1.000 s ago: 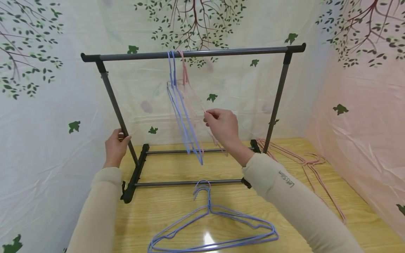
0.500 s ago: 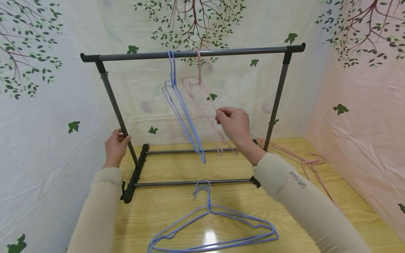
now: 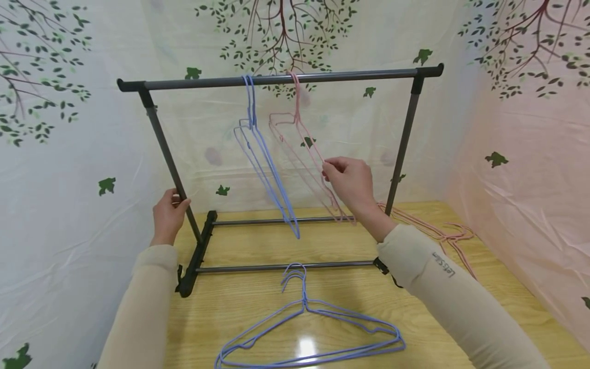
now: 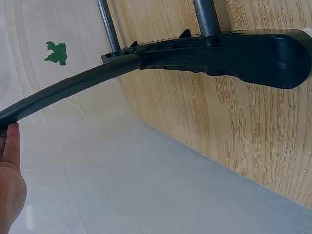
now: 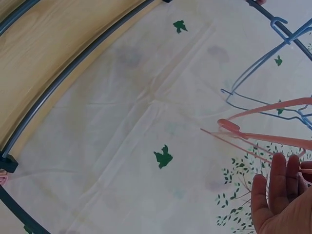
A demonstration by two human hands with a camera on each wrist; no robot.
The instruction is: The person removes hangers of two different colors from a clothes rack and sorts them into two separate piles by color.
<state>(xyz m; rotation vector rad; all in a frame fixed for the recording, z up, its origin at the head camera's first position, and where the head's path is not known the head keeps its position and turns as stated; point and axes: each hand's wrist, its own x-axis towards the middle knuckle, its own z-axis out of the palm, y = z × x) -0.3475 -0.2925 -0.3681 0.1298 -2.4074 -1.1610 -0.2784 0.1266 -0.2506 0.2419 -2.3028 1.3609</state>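
A dark metal clothes rack (image 3: 276, 79) stands on the wooden table (image 3: 239, 307). Two blue wire hangers (image 3: 265, 159) hang from its top bar. To their right hangs a pair of pink wire hangers (image 3: 304, 148). My right hand (image 3: 326, 171) pinches the sloping arm of the pink hangers about halfway down. In the right wrist view the pink hangers (image 5: 273, 139) run past my fingers (image 5: 280, 175), with the blue hangers (image 5: 263, 68) beyond. My left hand (image 3: 177, 202) grips the rack's left upright post (image 3: 168, 159). The left wrist view shows that post (image 4: 73, 87) and the rack's foot (image 4: 243, 48).
Several blue hangers (image 3: 313, 333) lie flat on the table in front of the rack. More pink hangers (image 3: 438, 236) lie on the table at the right, past the right upright. A leaf-printed sheet (image 3: 530, 128) closes in the back and both sides.
My right hand has moved to the right and slid the pink hangers along the top bar, away from the blue ones. The left hand has stayed on the post.
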